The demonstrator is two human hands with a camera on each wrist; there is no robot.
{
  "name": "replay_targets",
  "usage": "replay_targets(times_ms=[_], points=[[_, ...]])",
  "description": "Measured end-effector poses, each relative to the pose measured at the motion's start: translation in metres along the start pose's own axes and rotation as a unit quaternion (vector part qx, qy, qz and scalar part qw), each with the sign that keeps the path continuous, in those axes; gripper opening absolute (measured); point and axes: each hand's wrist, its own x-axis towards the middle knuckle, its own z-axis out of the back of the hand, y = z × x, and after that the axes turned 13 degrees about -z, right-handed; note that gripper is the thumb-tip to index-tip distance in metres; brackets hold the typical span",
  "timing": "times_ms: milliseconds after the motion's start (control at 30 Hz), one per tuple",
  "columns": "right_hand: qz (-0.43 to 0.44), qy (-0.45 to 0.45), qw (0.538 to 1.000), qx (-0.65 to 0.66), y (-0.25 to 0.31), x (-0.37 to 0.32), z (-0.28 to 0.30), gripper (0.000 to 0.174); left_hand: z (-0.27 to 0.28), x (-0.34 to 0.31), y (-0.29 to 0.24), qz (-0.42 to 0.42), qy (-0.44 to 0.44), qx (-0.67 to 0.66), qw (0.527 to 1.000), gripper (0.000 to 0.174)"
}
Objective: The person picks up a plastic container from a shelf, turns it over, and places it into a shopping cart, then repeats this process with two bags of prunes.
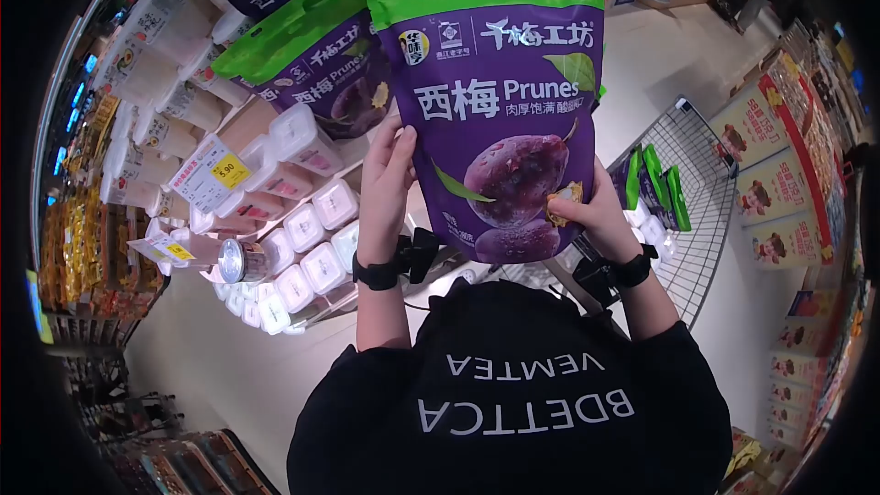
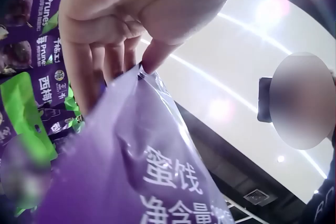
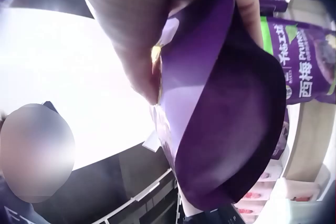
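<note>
A large purple and green prune bag (image 1: pixel 513 82) is held upright between both hands, its printed front toward the head camera. The left hand (image 1: pixel 387 165) pinches the bag's left edge; in the left wrist view, the thumb and fingers of that hand (image 2: pixel 136 14) grip a creased edge of the bag (image 2: pixel 121 155). On the lower right side, the right hand (image 1: pixel 596 211) grips the bag with the thumb over its front. In the right wrist view, the right hand (image 3: pixel 131 29) holds the bag (image 3: pixel 231 113) near its bottom fold, and its fingers are partly hidden behind it.
More prune bags (image 1: pixel 316 73) stand behind and left. Stacked clear tubs (image 1: pixel 316 266) and price tags (image 1: pixel 215 174) fill the left shelf. A wire cart (image 1: pixel 706 211) at the right holds several green-topped bags (image 1: pixel 653 188). Printed cartons (image 1: pixel 779 183) stand at the far right.
</note>
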Motion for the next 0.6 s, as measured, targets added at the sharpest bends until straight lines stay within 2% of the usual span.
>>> replay_targets(times_ms=[67,167,267,367,467,533,567,600], points=[[-0.017,-0.028,0.999,-0.001,-0.006,-0.019,0.007,0.076,-0.005,-0.016,0.009,0.063,0.042,0.06,0.995,0.027],[-0.056,-0.073,0.996,-0.004,-0.029,-0.041,0.02,0.078,-0.005,-0.037,0.023,0.106,0.096,0.035,0.989,0.026],[-0.081,-0.083,0.993,0.008,-0.039,-0.054,0.022,0.079,-0.001,-0.053,0.039,0.128,0.113,0.003,0.985,0.026],[-0.068,-0.094,0.993,-0.006,-0.052,-0.06,0.026,0.078,-0.001,-0.059,0.047,0.153,0.124,-0.028,0.98,0.025],[-0.081,-0.096,0.992,0.023,-0.057,-0.065,0.027,0.077,-0.006,-0.065,0.05,0.168,0.095,-0.042,0.98,0.025],[-0.071,-0.098,0.991,0.063,-0.06,-0.065,0.026,0.075,-0.002,-0.068,0.053,0.189,0.143,-0.067,0.969,0.037],[-0.077,-0.101,0.99,0.064,-0.06,-0.065,0.024,0.075,-0.002,-0.072,0.056,0.195,0.142,-0.069,0.968,0.037],[-0.074,-0.098,0.989,0.085,-0.06,-0.064,0.022,0.073,-0.001,-0.079,0.06,0.188,0.179,-0.047,0.965,0.047]])
